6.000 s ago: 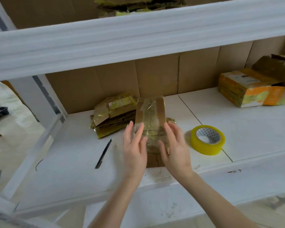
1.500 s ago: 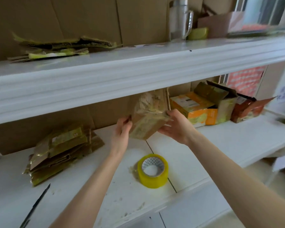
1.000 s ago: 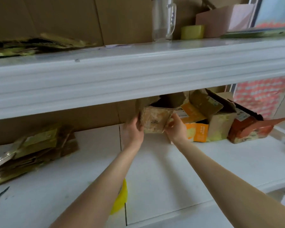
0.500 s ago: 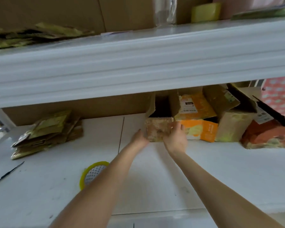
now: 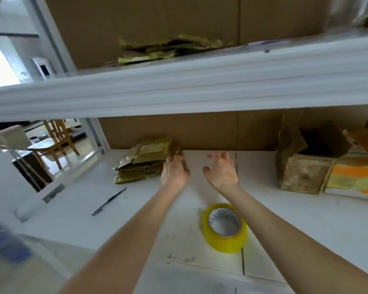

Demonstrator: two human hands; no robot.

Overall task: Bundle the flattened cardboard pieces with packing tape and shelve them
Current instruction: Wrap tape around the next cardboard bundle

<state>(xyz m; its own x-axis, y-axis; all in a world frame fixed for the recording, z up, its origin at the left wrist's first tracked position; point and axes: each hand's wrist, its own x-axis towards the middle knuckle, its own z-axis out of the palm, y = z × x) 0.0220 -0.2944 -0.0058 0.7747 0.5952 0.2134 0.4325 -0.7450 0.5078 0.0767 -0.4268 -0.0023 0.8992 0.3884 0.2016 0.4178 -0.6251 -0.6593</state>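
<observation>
Stack: loose flattened cardboard pieces (image 5: 146, 161) lie flat on the shelf (image 5: 285, 219), beyond the tape roll (image 5: 224, 228) and to its left, close to the brown back wall.
Left hand: the left hand (image 5: 174, 170) is beyond the roll, fingers loose and not closed round anything, tips at the stack's right edge. Blur hides whether they touch it.
Right hand: the right hand (image 5: 221, 169) is straight beyond the roll, spread and empty, apart from the stack.
Weight: probably light, since these are thin sheets in a low pile.
Stiffness: each piece looks stiff along its face, but the edges are ragged and creased, so corners will likely bend.
Surface: glossy yellowish film on the top pieces suggests the layers will slide over each other.
Hold: I would clamp both long sides, thumbs on top and fingers under, squeezing the layers together.
Risk: lifted by one edge, the pile will probably fan out.
Bundle: a taped bundle (image 5: 304, 174) stands on edge beyond the roll to its right, beside orange boxes (image 5: 353, 177).
Tool: a slim dark tool (image 5: 108, 201) lies left of the roll.
</observation>
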